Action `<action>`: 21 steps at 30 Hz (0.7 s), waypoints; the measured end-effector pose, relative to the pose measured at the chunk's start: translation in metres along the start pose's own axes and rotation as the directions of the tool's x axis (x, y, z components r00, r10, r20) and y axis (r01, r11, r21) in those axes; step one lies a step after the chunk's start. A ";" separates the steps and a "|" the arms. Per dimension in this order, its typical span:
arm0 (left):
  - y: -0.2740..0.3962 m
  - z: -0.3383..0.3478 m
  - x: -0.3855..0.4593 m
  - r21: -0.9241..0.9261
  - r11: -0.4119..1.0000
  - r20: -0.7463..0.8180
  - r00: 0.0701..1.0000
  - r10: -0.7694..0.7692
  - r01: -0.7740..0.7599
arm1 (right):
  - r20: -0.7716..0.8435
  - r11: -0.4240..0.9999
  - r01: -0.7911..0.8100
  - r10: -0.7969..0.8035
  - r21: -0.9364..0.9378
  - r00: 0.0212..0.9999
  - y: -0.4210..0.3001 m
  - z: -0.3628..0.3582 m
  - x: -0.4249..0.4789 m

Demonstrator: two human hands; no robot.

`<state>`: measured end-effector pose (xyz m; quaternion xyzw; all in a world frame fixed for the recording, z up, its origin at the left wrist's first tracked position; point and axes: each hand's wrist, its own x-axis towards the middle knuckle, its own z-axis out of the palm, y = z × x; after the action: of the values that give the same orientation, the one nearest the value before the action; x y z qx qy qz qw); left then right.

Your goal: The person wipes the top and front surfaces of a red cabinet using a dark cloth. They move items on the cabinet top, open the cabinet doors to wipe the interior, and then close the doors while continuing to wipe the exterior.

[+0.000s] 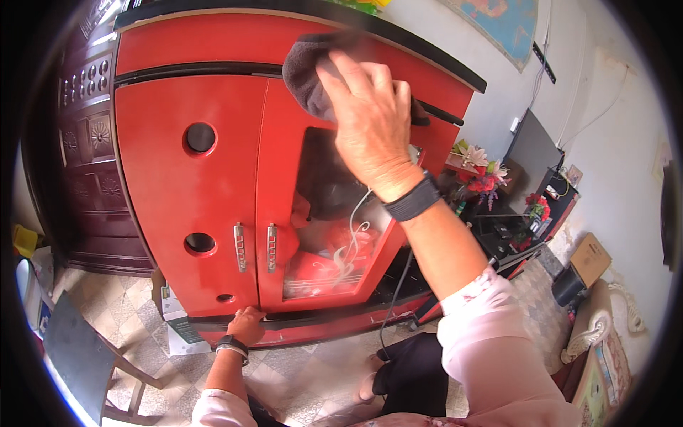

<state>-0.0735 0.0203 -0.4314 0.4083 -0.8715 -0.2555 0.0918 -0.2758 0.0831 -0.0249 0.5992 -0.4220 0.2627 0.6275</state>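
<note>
A red cabinet [187,203] with black trim stands before me. My right hand [368,107] presses a dark grey cloth [304,80] against its upper front, above the glass door panel [341,251]. The cloth bunches around my fingers and partly hides the black strip there. Low down, my left hand [246,325] rests at the bottom edge of the doors, on the cabinet's lower ledge, its fingers bent and partly hidden. Two metal door handles [239,247] [271,248] sit side by side above it. Both doors appear closed.
A dark chair [80,352] stands at lower left, beside papers [184,331] on the tiled floor. A dark carved wooden door [101,176] is at left. Right of the cabinet are artificial flowers [480,171] and a television [533,160]. A cable [395,304] hangs in front of the cabinet.
</note>
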 end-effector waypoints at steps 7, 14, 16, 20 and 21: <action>-0.011 0.007 -0.001 0.044 0.999 -0.056 0.998 -0.001 0.003 | 0.088 0.889 -0.367 0.403 -0.272 0.911 0.098 -0.025 -0.066; -0.003 0.002 -0.003 0.046 0.999 0.000 1.000 0.021 -0.021 | 0.072 0.928 -0.282 0.307 -0.243 0.949 0.060 -0.018 -0.037; -0.002 0.009 0.001 0.037 0.998 -0.005 0.999 0.043 -0.043 | 0.064 0.950 -0.216 0.236 -0.225 0.970 0.015 -0.012 -0.008; -0.021 0.013 -0.002 0.019 0.996 -0.054 0.995 0.084 -0.083 | -0.034 0.978 -0.173 0.170 -0.118 0.985 -0.061 0.010 0.049; -0.020 0.010 -0.008 0.014 0.996 -0.057 0.995 0.085 -0.084 | -0.068 0.982 -0.168 0.162 -0.084 0.984 -0.076 0.017 0.059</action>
<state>-0.0590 0.0192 -0.4499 0.3789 -0.8864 -0.2347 0.1254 -0.1861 0.0457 -0.0168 0.5251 -0.4623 0.3127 0.6424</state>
